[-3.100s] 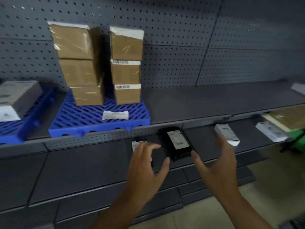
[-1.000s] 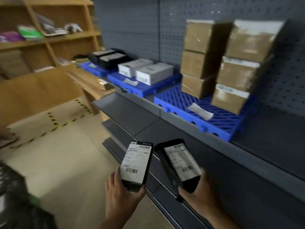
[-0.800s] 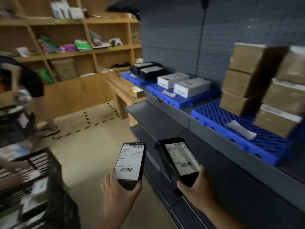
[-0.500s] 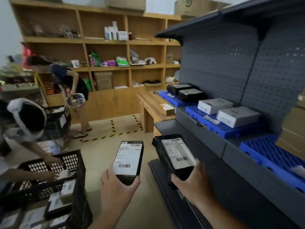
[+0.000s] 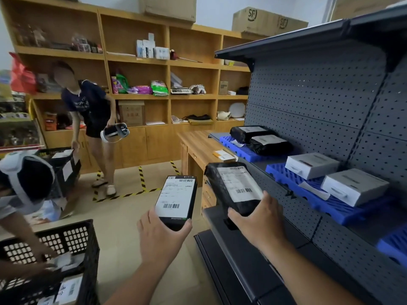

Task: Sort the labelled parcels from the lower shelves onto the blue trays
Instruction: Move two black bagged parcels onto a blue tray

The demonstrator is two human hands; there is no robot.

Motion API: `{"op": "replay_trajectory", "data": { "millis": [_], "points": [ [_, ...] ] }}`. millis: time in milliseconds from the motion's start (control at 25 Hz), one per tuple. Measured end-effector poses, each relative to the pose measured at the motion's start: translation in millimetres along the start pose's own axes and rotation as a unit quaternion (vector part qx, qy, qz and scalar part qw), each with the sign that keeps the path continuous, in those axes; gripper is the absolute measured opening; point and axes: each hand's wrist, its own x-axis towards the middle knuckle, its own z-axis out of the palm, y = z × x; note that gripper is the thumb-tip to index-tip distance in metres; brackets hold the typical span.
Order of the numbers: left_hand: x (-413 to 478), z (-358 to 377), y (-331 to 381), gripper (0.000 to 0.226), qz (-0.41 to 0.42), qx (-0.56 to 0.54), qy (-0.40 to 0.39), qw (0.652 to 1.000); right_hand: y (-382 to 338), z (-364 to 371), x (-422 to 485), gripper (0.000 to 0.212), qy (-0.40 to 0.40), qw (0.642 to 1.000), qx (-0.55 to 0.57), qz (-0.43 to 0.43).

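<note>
My left hand (image 5: 161, 235) grips a flat black box (image 5: 176, 200) by its near end, white shipping label facing up. My right hand (image 5: 259, 223) holds a black plastic-wrapped parcel (image 5: 234, 188), also label up, tilted over the edge of the grey shelving. On the shelf to the right lie blue trays: the far one (image 5: 240, 149) carries two black wrapped parcels (image 5: 264, 139), the middle one (image 5: 308, 194) carries two grey-white boxes (image 5: 311, 165). A corner of a third blue tray (image 5: 394, 247) shows at the right edge.
Grey lower shelves (image 5: 237, 265) run below my hands. A wooden desk (image 5: 198, 148) stands beyond the shelving. A black crate (image 5: 50, 260) with parcels sits at lower left, a person reaching into it. Another person (image 5: 92, 119) stands by wooden wall shelves.
My view has swung left from the brown-box tray toward the trays with grey boxes and black parcels. Both hands, open at first, picked up the two black parcels and carry them along.
</note>
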Motion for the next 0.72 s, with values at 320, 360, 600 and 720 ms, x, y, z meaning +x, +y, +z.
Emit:
{"op": "replay_trajectory", "data": {
  "millis": [320, 360, 600, 720],
  "points": [
    [165.4, 105.4, 58.5, 0.113, 0.069, -0.033, -0.017, 0.997, -30.3, 38.9, 184.2, 0.111, 0.091, 0.995, -0.036, 0.0],
    [189.4, 121.6, 69.0, 0.112, 0.079, -0.037, -0.023, 0.996, -31.0, 42.0, 213.6, 0.109, 0.096, 0.995, -0.037, 0.013],
    [306.2, 201.6, 132.0, 0.112, 0.139, -0.069, -0.059, 0.986, -33.0, 50.8, 338.5, 0.11, 0.132, 0.988, -0.041, 0.071],
    [349.7, 250.6, 163.8, 0.111, 0.174, -0.096, -0.081, 0.977, -23.0, 56.0, 376.6, 0.115, 0.16, 0.98, -0.063, 0.101]
  ]
}}
